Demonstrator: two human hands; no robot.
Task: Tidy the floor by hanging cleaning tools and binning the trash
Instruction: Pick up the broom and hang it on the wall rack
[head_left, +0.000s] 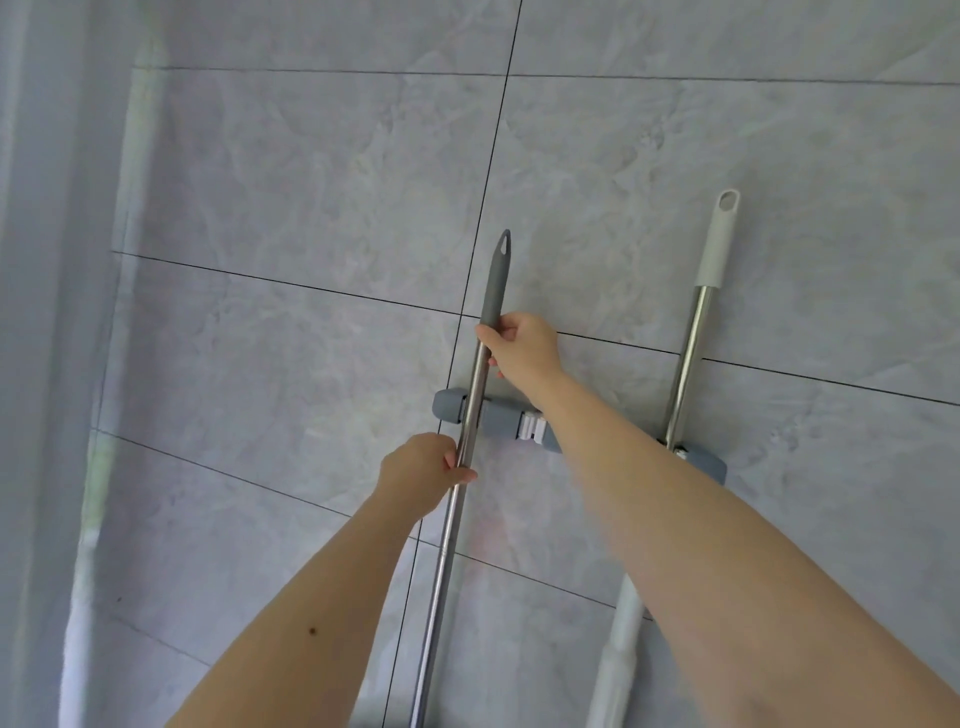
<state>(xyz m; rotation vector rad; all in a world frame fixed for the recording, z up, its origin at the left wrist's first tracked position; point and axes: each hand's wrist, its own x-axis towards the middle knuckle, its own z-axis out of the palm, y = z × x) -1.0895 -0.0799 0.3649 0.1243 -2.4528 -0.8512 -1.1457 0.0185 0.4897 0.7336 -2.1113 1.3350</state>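
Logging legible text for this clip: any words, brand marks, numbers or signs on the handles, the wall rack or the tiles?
None. No text shows anywhere in the head view:
grey-tipped handle, held by both hands: plain.
white-tipped handle: plain.
rack: no label or brand visible.
tiles: only marbling and grout lines.

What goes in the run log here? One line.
hands: both hands gripping grey-tipped pole | at wall rack | white-tipped pole hung

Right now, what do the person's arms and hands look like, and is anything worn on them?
Both forearms are bare up to the frame edge: no sleeves, gloves, watch or bracelet visible. The left hand and the right hand show no rings on the visible fingers. A small dark mole marks the left forearm.
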